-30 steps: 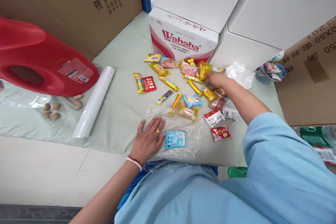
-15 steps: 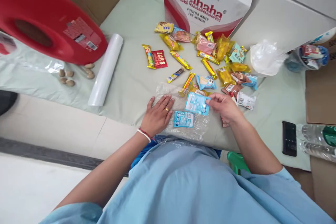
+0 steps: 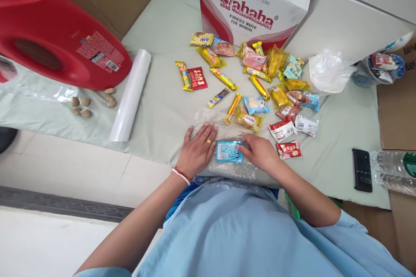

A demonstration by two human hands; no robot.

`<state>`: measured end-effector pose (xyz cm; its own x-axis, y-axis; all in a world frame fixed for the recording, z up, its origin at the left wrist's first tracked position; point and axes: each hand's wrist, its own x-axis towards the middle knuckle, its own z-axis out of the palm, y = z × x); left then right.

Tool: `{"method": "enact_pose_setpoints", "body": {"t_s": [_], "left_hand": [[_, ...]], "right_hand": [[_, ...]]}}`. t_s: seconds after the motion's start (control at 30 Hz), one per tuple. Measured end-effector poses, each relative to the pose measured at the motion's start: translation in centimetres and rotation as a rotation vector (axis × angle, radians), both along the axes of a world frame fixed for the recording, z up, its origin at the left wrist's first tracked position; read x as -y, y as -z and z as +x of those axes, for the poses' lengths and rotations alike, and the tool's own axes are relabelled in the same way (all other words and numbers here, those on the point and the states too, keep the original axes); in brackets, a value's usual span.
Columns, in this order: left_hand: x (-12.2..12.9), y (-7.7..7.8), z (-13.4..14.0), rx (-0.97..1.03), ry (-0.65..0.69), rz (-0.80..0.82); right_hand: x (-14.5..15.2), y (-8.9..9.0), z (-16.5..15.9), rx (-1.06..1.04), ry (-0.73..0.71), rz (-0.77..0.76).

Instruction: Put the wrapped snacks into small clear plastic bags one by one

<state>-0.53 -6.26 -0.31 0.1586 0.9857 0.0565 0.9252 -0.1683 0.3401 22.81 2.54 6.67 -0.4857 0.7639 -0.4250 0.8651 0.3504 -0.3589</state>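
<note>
My left hand (image 3: 199, 149) lies flat with its fingers stretched out on a crinkled sheet of clear plastic film (image 3: 232, 169) at the table's front edge. A small blue snack packet (image 3: 225, 151) rests on the film, just right of that hand. My right hand (image 3: 261, 152) pinches the packet's right edge between thumb and fingers. Only one blue packet shows; whether another lies beneath it I cannot tell. Close beyond the film are a yellow-wrapped cake (image 3: 249, 120) and a yellow snack bar (image 3: 232, 109). Right of my right hand lie red packets (image 3: 289, 149).
Many wrapped snacks spread toward a Wahaha carton (image 3: 250, 13). A white film roll (image 3: 131, 95), several brown nuts (image 3: 85, 102) and a big red jug (image 3: 65, 39) stand left. At right are a phone (image 3: 362, 170), plastic bottles (image 3: 393, 173) and a white bag (image 3: 329, 71).
My right hand has moved left and toward me, bringing its blue packet over the spot where the other one lay. The cake and red packets it covered now show. My left hand stays flat.
</note>
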Motion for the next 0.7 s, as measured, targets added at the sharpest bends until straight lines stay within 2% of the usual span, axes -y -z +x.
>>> {"method": "enact_pose_setpoints", "body": {"t_s": [0.07, 0.13, 0.23, 0.3, 0.4, 0.5, 0.6, 0.7], "left_hand": [[0.1, 0.1, -0.1, 0.0, 0.004, 0.018], [0.1, 0.1, -0.2, -0.004, 0.005, 0.038], [0.1, 0.2, -0.3, -0.008, 0.001, 0.069], [0.1, 0.2, -0.3, 0.0, -0.004, 0.089], [0.0, 0.3, -0.4, 0.016, -0.009, 0.115], [0.0, 0.2, -0.5, 0.018, -0.004, 0.127], [0.0, 0.1, -0.5, 0.014, -0.001, 0.126], [-0.1, 0.1, -0.5, 0.021, -0.004, 0.126]], "right_hand": [[-1.8, -1.5, -0.1, 0.036, -0.025, 0.011], [-5.1, -3.0, -0.6, 0.03, -0.014, 0.079], [-12.4, -4.4, -2.7, -0.014, 0.043, 0.298], [-18.0, -4.7, -5.2, -0.014, 0.024, 0.437], [-25.7, -3.9, -10.3, 0.068, -0.104, 0.541], [-31.0, -2.3, -15.7, 0.154, -0.273, 0.548], [-33.5, -0.6, -19.6, 0.194, -0.32, 0.495], [-34.4, 0.9, -21.5, 0.207, -0.283, 0.46]]}}
